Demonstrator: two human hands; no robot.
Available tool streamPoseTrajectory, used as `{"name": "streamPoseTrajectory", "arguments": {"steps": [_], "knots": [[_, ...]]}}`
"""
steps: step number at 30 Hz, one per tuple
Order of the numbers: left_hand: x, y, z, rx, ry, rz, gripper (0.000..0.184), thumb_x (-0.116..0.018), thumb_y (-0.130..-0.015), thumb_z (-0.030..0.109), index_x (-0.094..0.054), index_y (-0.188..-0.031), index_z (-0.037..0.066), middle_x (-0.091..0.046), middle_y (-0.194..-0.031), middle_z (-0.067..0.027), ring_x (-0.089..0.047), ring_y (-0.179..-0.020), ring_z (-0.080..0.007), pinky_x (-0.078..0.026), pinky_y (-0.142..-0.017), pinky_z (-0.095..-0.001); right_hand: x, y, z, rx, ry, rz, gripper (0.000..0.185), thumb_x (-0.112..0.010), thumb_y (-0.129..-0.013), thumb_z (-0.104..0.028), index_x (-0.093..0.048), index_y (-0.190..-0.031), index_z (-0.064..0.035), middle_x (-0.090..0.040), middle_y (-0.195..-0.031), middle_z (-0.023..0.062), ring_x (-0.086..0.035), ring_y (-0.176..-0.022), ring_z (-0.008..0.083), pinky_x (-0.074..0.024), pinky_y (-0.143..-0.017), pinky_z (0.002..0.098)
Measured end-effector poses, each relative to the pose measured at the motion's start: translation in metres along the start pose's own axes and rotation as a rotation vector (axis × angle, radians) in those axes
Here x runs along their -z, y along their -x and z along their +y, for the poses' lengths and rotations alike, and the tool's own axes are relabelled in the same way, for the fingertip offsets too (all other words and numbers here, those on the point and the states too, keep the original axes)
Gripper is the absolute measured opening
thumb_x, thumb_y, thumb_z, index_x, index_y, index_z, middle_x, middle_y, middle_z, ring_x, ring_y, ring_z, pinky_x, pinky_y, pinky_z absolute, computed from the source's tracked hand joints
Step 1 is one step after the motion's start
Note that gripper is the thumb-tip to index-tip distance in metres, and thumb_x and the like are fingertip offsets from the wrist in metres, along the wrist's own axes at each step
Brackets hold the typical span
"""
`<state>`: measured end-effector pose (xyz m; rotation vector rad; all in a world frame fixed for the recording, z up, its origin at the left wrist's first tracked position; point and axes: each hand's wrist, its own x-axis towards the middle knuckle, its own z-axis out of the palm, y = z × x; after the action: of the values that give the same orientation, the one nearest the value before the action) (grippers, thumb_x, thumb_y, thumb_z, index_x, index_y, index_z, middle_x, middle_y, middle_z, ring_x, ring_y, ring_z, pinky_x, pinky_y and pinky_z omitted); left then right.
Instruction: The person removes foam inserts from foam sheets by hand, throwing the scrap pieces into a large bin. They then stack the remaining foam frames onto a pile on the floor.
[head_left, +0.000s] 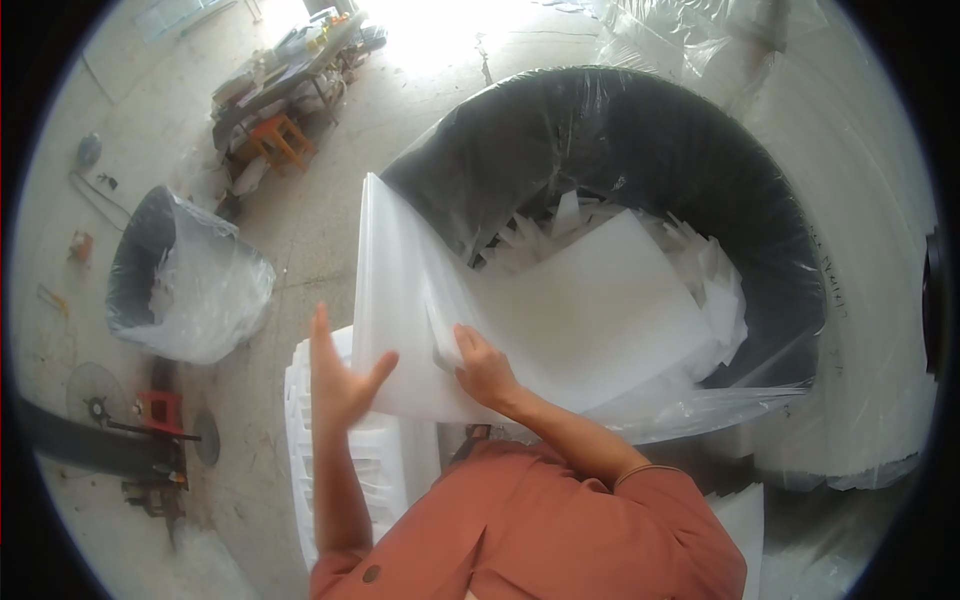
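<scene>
White sheets (398,285) bend over the near-left rim of a lined bin (640,120). The right hand (487,372) curls closed on a fold; the left hand (342,388) spreads wide, gripping nothing. Probably light, floppy, slippery, easily creased; opposite edges offer the best hold.

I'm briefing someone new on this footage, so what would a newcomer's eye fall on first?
Probably the large dark bin at upper right, lined with clear plastic and holding white pieces. Next, near the centre, the right hand grips translucent white sheets, while the left hand is open beside them, fingers spread. A smaller plastic-lined bin sits on the floor at left.
</scene>
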<state>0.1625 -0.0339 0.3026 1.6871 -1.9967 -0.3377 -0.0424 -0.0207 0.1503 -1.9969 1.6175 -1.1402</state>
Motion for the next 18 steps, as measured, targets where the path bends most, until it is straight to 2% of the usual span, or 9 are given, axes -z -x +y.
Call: {"name": "streamPoseTrajectory", "arguments": {"steps": [3,6,7,10,12,14,16,18], "knots": [[-0.010,-0.056,0.014,0.336,0.250,-0.221,0.094,-0.079,-0.075,0.031,-0.027,-0.145,-0.005,-0.048,-0.135,-0.0258,-0.052,-0.121,-0.0375,-0.045,-0.100,-0.0415,-0.004,0.010,0.004,0.034,0.020,0.009,0.058,-0.064,-0.069,0.005,-0.048,-0.125,0.0095,-0.054,-0.124,0.0242,-0.061,-0.100,0.0397,-0.0542,-0.082,0.0414],[-0.043,-0.090,-0.034,0.401,0.748,-0.608,0.074,-0.077,-0.074,0.020,-0.043,-0.134,-0.006,-0.061,-0.117,-0.0194,-0.064,-0.100,-0.0292,-0.053,-0.086,-0.0355,0.005,0.015,0.010,0.014,0.000,0.058,0.053,-0.065,-0.072,0.004,-0.052,-0.124,0.0075,-0.058,-0.117,0.0242,-0.063,-0.097,0.0363,-0.0546,-0.081,0.0395],[-0.051,-0.092,-0.049,0.425,0.802,-0.609,0.058,-0.073,-0.074,0.011,-0.051,-0.126,-0.005,-0.064,-0.108,-0.0148,-0.064,-0.095,-0.0229,-0.054,-0.084,-0.0338,0.014,0.015,0.016,-0.004,-0.010,0.083,0.051,-0.065,-0.074,0.003,-0.053,-0.123,0.0068,-0.060,-0.114,0.0239,-0.065,-0.095,0.0345,-0.0548,-0.081,0.0384],[-0.058,-0.085,-0.063,0.244,0.990,-0.528,0.060,-0.072,-0.074,0.008,-0.050,-0.128,-0.004,-0.063,-0.111,-0.0140,-0.063,-0.097,-0.0222,-0.053,-0.084,-0.0325,0.083,0.016,0.050,-0.355,-0.451,-0.215,0.042,-0.068,-0.080,-0.003,-0.057,-0.120,0.0036,-0.066,-0.104,0.0184,-0.067,-0.090,0.0254,-0.0552,-0.078,0.0344],[-0.054,-0.088,-0.063,0.210,0.989,-0.517,0.062,-0.074,-0.074,0.007,-0.049,-0.130,-0.004,-0.063,-0.112,-0.0131,-0.063,-0.099,-0.0212,-0.053,-0.084,-0.0320,0.112,0.040,0.090,-0.406,-1.048,0.018,0.036,-0.069,-0.084,-0.008,-0.060,-0.118,0.0016,-0.068,-0.100,0.0113,-0.067,-0.088,0.0186,-0.0551,-0.078,0.0322],[-0.051,-0.088,-0.057,0.176,0.997,-0.507,0.064,-0.076,-0.073,0.008,-0.048,-0.131,-0.003,-0.063,-0.113,-0.0125,-0.063,-0.100,-0.0205,-0.053,-0.085,-0.0317,0.160,0.056,0.114,-0.426,-1.324,0.165,0.040,-0.068,-0.084,-0.010,-0.058,-0.122,0.0005,-0.067,-0.106,0.0110,-0.067,-0.091,0.0204,-0.0562,-0.078,0.0338],[-0.047,-0.091,-0.051,0.129,1.008,-0.493,0.068,-0.078,-0.073,0.009,-0.047,-0.132,-0.003,-0.063,-0.115,-0.0123,-0.062,-0.102,-0.0201,-0.052,-0.087,-0.0315,0.179,0.068,0.155,-0.542,-1.535,0.514,0.036,-0.064,-0.088,-0.015,-0.058,-0.121,-0.0004,-0.067,-0.106,0.0110,-0.067,-0.094,0.0215,-0.0560,-0.081,0.0361],[-0.038,-0.091,-0.034,0.099,0.997,-0.502,0.070,-0.080,-0.073,0.011,-0.047,-0.133,-0.003,-0.063,-0.115,-0.0123,-0.062,-0.103,-0.0202,-0.051,-0.088,-0.0320,0.173,0.069,0.218,-0.697,-1.619,0.833,0.040,-0.061,-0.091,-0.020,-0.054,-0.125,-0.0001,-0.065,-0.110,0.0141,-0.065,-0.100,0.0276,-0.0535,-0.087,0.0429]]}}
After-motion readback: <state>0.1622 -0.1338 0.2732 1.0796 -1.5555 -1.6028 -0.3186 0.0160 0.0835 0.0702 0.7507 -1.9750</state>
